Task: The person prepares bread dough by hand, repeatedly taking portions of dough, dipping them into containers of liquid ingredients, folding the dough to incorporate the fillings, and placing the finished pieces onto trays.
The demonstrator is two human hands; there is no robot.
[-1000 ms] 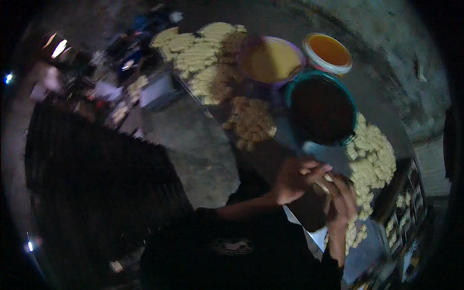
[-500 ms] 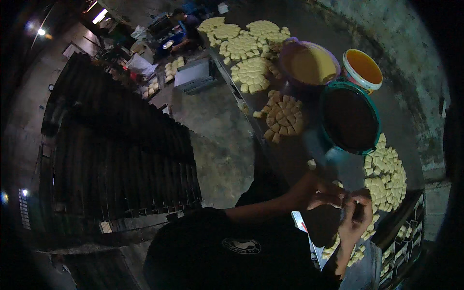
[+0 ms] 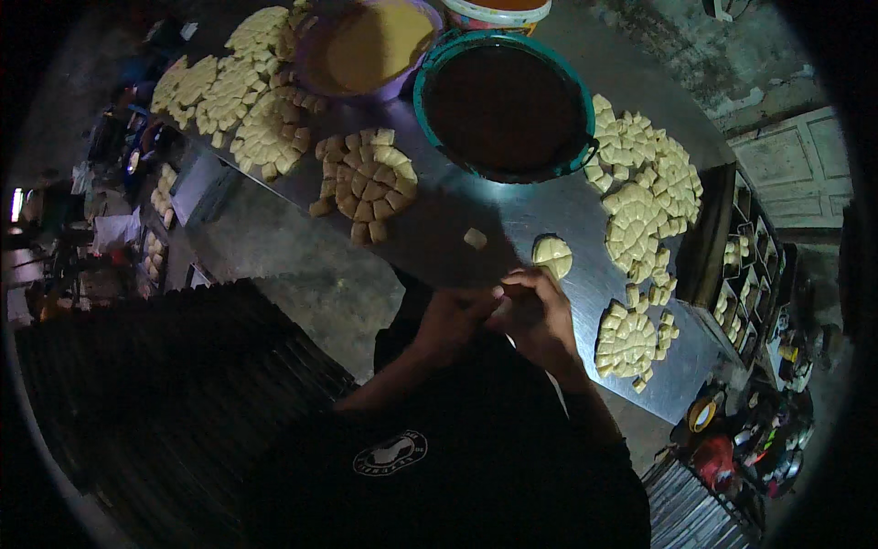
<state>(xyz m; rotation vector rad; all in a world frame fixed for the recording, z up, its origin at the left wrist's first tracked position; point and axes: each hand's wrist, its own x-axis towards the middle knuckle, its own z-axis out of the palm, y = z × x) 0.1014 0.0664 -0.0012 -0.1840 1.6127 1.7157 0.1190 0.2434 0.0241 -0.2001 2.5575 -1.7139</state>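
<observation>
From my remote station, I observe one pale, round dough disc (image 3: 552,256), lying flat, marked by dividing lines. One small dough piece (image 3: 475,238) lies left, apart from it.

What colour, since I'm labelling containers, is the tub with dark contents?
The tub is teal green, seen best in the head view.

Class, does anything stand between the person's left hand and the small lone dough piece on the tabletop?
Nothing visible does: only shadowed tabletop separates the left hand from the small dough piece. The round dough lies off to the right.
</observation>
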